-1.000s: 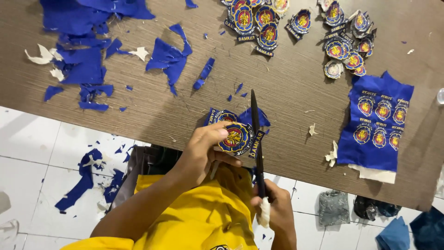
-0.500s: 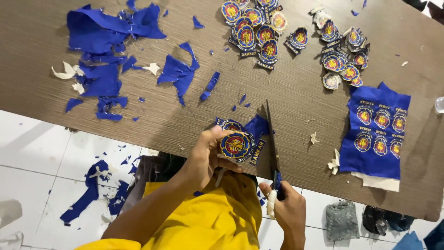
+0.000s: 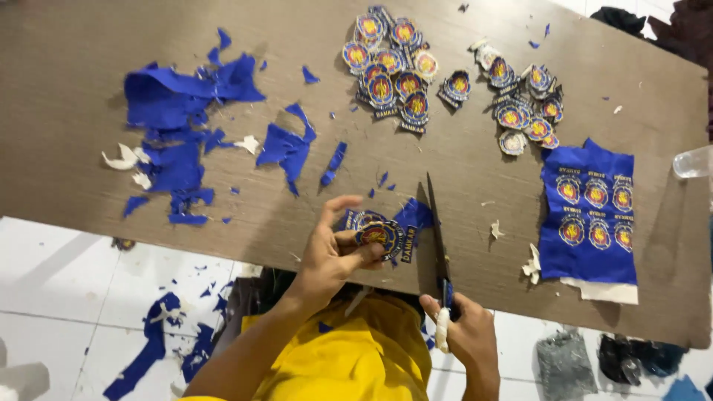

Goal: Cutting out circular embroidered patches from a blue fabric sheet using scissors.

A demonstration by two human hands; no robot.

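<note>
Carefully: left hand (image 3: 334, 256) pinches the badge (image 3: 379, 236) at the bench's near edge; right hand (image 3: 464, 334) grips scissors (image 3: 438, 238); better trim close, turning it slowly.

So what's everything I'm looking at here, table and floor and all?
Table: one, brown wood grain, fills the upper view.
Cut patches: two loose heaps, blue with orange centres, far side of the table.
Uncut sheet: one, blue, two rows of patches showing, right side of the table.
Scraps: many, blue with some white, left side of the table.
Floor scraps: several, blue, on the white tiles.
Cup: one, clear, right edge.
Scissors: one pair, dark blades, right hand.
Patch: one, blue, left hand.
Left hand: pinches the patch.
Right hand: grips the scissors.
</note>
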